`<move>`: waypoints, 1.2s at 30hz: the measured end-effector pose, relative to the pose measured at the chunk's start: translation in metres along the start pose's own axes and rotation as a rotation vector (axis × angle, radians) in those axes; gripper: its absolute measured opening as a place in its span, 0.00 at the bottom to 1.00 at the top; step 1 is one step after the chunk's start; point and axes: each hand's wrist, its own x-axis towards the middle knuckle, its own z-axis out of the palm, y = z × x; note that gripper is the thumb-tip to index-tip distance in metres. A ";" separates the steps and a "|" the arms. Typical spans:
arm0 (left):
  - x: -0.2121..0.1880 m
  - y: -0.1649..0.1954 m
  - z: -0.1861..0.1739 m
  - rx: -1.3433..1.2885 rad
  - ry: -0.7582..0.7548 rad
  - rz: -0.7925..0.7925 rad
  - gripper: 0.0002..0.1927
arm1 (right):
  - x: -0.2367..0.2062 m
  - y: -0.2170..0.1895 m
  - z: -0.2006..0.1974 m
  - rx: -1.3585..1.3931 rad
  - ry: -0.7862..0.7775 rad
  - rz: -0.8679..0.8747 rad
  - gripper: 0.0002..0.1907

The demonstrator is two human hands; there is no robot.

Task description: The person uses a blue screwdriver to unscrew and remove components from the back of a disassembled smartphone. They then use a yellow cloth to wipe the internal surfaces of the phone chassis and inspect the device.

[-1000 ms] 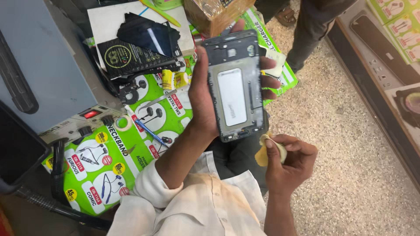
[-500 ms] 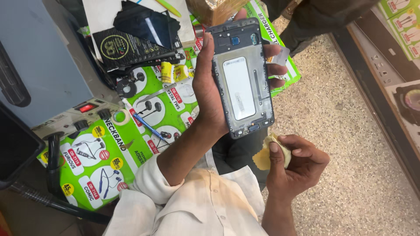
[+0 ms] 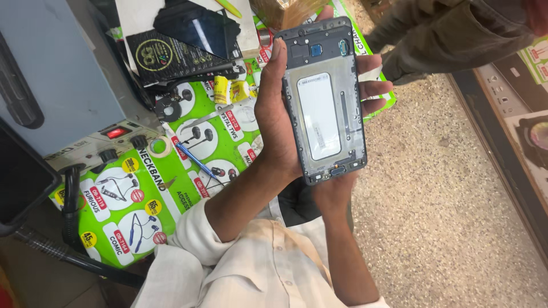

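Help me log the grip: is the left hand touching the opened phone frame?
Touching. The head view shows the left hand wrapped around the phone frame, its fingertips curling over the far edge.

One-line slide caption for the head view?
Left hand holds an opened phone frame above a green poster-covered bench; right hand touches its lower end.

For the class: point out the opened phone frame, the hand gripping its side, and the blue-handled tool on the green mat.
Phone frame [image 3: 324,97], head view: pale centre panel.
Left hand [image 3: 273,122], head view: palm.
Blue-handled tool [image 3: 192,158], head view: mid-handle.
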 end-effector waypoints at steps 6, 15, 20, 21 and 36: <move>-0.002 0.005 0.002 -0.007 0.019 -0.002 0.33 | -0.002 -0.024 -0.014 0.998 -0.072 0.330 0.16; -0.002 0.003 0.000 0.081 0.022 -0.052 0.36 | 0.018 -0.087 -0.059 1.126 -0.230 0.342 0.25; -0.007 0.005 0.008 0.101 -0.030 -0.154 0.38 | 0.015 -0.081 -0.068 1.089 -0.242 0.361 0.21; -0.008 0.005 0.009 0.124 -0.041 -0.176 0.39 | 0.015 -0.079 -0.071 1.064 -0.257 0.373 0.20; -0.016 -0.008 0.016 0.299 -0.310 -0.266 0.26 | 0.030 -0.089 -0.093 0.768 -0.493 0.204 0.15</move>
